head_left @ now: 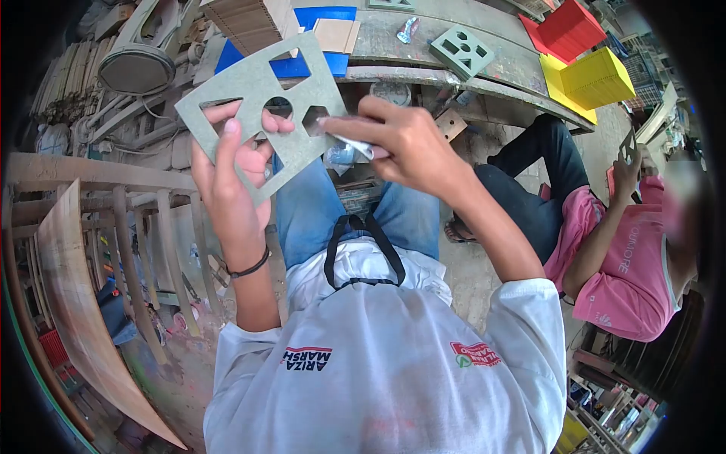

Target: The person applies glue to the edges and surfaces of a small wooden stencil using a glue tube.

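Note:
A flat grey-green board point(291, 155) with several shaped cut-outs, a round one and a hexagonal one among them, is held up tilted above my lap. My left hand point(231, 170) grips it from the left and below, thumb on the near face and fingertips showing through the openings. My right hand point(408, 144) pinches a folded, pale sheet that looks like sandpaper point(355, 144). Its extended fingers reach the hexagonal cut-out at the board's right side. How far the sheet goes into the opening is hard to make out.
A wooden bench point(484, 87) ahead bears a stack of similar cut-out boards point(461, 51), a small wrapper point(407, 30), a blue panel point(227, 57), and red point(567, 32) and yellow point(594, 79) boxes. Slatted wood point(125, 227) stands left. A person in pink point(631, 265) sits right, holding a board.

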`<state>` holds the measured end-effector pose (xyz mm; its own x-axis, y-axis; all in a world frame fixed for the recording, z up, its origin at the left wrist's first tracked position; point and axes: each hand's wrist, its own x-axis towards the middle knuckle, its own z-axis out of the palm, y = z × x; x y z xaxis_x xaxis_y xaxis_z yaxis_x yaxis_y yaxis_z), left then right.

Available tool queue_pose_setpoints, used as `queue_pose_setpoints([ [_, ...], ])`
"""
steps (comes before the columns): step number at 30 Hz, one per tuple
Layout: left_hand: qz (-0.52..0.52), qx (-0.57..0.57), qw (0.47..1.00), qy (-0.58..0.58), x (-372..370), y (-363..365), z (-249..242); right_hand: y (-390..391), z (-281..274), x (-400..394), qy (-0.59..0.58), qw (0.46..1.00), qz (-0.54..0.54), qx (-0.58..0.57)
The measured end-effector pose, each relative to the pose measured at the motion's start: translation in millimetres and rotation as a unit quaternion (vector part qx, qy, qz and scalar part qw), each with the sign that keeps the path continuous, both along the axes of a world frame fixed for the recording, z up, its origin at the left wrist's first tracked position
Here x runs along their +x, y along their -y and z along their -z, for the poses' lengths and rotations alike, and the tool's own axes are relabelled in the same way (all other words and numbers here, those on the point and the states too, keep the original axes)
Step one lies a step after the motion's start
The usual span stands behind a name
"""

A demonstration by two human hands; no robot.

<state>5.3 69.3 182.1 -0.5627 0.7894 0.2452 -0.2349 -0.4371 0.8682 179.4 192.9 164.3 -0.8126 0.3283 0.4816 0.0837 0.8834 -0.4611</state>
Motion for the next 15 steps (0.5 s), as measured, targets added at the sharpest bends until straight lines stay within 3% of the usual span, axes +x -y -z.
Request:
queue_pose_setpoints([
  [2,0.029,-0.010,0.999,0.020,-2,-3,1,-5,-11,1,0.025,0.999,0.024,0.036],
  [8,0.015,-0.014,1.000,0.019,-5,-14,1,-11,-9,-3,0.028,1.000,0.002,-0.002],
  [12,0.008,0.019,1.000,0.007,-5,-24,1,-7,-4,-10,-0.021,0.999,0.032,-0.017],
  [15,-0.032,0.047,0.998,0.005,2,-32,6,4,8,-18,-0.077,0.990,0.064,-0.099],
])
